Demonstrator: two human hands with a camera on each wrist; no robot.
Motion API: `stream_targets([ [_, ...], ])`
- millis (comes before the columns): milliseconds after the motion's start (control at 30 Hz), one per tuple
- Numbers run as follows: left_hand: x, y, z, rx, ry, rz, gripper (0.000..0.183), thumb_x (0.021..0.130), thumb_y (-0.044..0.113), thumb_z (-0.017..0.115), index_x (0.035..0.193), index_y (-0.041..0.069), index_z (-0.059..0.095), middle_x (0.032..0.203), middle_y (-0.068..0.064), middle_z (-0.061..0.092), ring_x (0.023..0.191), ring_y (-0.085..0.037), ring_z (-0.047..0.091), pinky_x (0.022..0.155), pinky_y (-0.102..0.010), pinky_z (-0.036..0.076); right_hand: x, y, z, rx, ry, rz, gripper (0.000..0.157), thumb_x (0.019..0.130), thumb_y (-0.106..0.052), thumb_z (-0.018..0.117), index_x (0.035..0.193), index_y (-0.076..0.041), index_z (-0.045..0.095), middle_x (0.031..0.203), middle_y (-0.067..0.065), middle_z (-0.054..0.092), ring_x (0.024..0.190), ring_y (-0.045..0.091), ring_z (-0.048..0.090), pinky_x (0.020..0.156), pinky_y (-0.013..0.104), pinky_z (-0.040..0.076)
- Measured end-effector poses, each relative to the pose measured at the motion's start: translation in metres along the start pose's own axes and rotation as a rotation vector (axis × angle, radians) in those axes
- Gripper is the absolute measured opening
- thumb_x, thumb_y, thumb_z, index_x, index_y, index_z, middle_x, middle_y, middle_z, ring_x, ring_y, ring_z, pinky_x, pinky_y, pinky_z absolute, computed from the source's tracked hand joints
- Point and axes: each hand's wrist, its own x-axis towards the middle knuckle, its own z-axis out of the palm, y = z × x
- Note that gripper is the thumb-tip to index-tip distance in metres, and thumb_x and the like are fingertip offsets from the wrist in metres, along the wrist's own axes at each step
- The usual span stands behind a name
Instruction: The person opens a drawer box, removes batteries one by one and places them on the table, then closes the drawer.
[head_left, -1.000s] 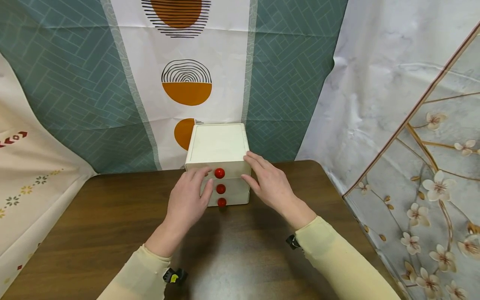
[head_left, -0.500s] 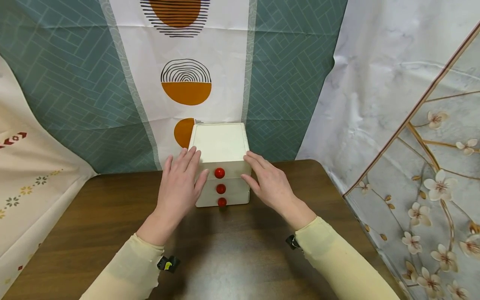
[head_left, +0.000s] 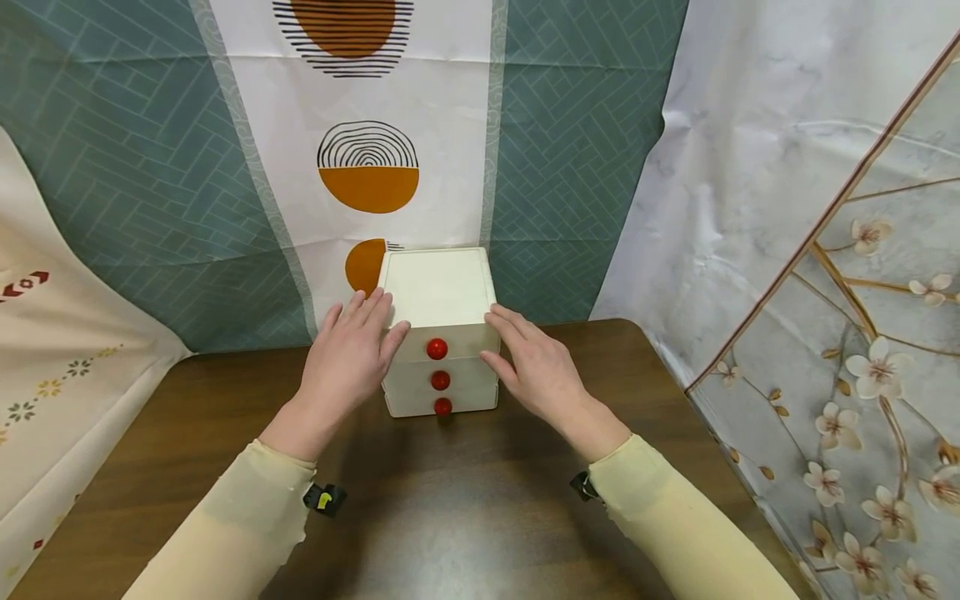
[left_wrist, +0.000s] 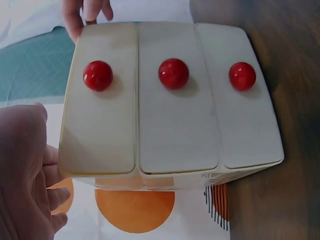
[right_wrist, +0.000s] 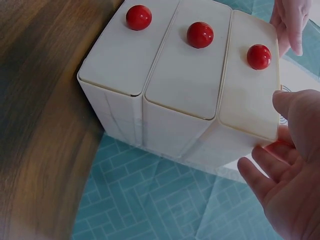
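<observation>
A white drawer unit (head_left: 438, 287) with three stacked drawers stands at the back of the table, each front bearing a round red knob (head_left: 437, 348). All three drawers look closed. My left hand (head_left: 347, 350) is at the unit's upper left edge, fingers extended, holding nothing; in the left wrist view a gap appears between the thumb and the box. On the other side, my right hand (head_left: 542, 367) lies along the upper right corner. In the right wrist view its thumb is near the top drawer's front (right_wrist: 250, 100) and its fingers touch or nearly touch the side.
The unit stands on a dark wooden table (head_left: 450, 517), close to a patterned green and white cloth (head_left: 570, 167) behind it. A floral cloth (head_left: 862, 417) hangs on the right and a cream one (head_left: 67, 375) on the left.
My left hand has moved left and up, away from the drawer fronts to the unit's upper left edge. My right hand and the drawer unit have stayed in place.
</observation>
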Motion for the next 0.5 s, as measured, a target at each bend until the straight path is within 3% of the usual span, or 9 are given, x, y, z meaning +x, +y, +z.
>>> stream_targets([
  [233,0.011,-0.006,-0.009,0.002,-0.062,-0.008,0.065,0.12,0.045,0.039,0.167,0.001,0.044,0.173,-0.021,0.041,0.163,-0.047,0.029,0.132,-0.067,0.016,-0.001,-0.002,0.001,0.003,-0.008,-0.003,0.063,0.106,-0.032,0.077,0.159,-0.006,0.056,0.165,0.011,0.054,0.142,0.028,0.062,0.104,0.046,0.061],
  [500,0.021,-0.009,-0.013,-0.038,-0.168,-0.036,0.065,0.12,0.041,0.031,0.171,0.001,0.036,0.177,-0.021,0.033,0.165,-0.047,0.024,0.133,-0.066,0.015,0.0,-0.001,0.001,-0.005,-0.006,-0.001,0.064,0.105,-0.032,0.078,0.159,-0.006,0.056,0.165,0.011,0.054,0.142,0.028,0.063,0.103,0.046,0.062],
])
